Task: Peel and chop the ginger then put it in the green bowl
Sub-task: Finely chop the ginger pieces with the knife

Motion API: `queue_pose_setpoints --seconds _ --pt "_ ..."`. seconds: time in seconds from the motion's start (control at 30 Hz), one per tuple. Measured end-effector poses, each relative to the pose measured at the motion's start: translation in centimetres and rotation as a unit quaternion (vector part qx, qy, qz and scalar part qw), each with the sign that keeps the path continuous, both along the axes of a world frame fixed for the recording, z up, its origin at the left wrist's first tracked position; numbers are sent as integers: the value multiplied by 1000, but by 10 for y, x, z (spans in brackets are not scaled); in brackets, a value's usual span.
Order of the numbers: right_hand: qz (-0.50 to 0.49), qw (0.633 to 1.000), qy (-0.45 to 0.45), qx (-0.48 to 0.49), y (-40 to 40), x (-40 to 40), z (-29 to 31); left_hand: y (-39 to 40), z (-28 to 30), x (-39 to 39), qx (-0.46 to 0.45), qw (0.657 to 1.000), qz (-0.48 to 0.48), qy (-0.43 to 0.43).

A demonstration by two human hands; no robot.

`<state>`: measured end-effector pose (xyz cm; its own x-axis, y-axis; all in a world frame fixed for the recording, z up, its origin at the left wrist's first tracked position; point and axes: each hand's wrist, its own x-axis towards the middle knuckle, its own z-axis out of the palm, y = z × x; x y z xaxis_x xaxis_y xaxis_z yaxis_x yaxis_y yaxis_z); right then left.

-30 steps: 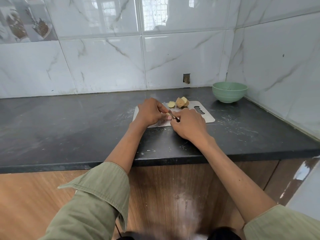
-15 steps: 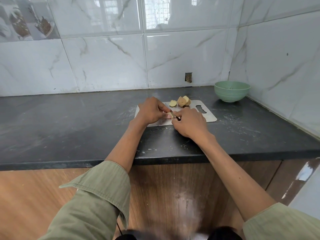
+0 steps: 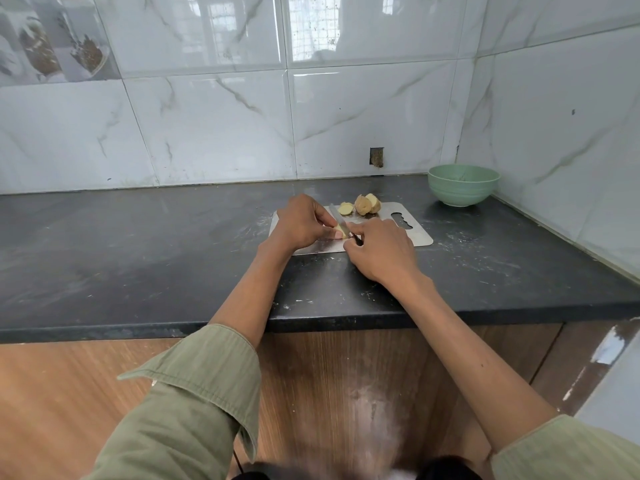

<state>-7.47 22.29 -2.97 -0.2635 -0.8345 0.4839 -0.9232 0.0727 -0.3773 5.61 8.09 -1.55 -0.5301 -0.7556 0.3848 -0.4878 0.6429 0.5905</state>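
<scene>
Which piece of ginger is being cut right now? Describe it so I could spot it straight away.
Find the metal board on the dark counter. At its near edge, the left hand pinches a small pale piece against the knife held by the right hand. Unlike the loose pieces at the far edge, it sits between the fingers.

Dark countertop (image 3: pixel 138 244), marble wall tiles (image 3: pixel 214 133), wooden cabinet front (image 3: pixel 346 393).

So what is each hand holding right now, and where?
Left hand pinches a ginger piece at its near end; right hand grips the knife by its handle.
</scene>
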Motion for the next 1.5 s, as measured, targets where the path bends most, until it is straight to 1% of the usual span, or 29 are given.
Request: queue_pose_setpoints --seconds 0.23,0.33,0.5,0.57,0.7,0.87,1.07,1.2,1.3,1.43,1.5 --pt "-13 1000 8 10 0 2 1 1 0 -1 6 1000 -6 2" --pt "-16 999 19 39 -4 3 3 3 0 -1 5 1000 -6 -1" --pt "5 995 4 100 -11 0 13 3 0 -2 -1 1000 -4 -5" --pt "3 995 5 95 -11 1 12 2 0 -1 -6 1000 3 -8" --pt "-13 999 -17 41 -4 2 2 3 0 0 -10 1000 5 -11" --pt "5 1000 -21 11 -1 1 0 5 2 2 -15 1000 14 -17" --pt "-1 1000 -7 24 -3 2 0 7 3 2 -21 1000 2 -23" --pt "9 998 3 64 -8 5 7 4 2 1 -22 999 14 -22" --pt "12 996 -6 87 -10 6 12 3 1 0 -20 999 16 -22" --pt "5 998 -7 68 -7 8 9 4 2 0 -21 999 19 -22" --pt "0 999 -22 48 -5 8 6 2 1 0 -17 999 19 -19"
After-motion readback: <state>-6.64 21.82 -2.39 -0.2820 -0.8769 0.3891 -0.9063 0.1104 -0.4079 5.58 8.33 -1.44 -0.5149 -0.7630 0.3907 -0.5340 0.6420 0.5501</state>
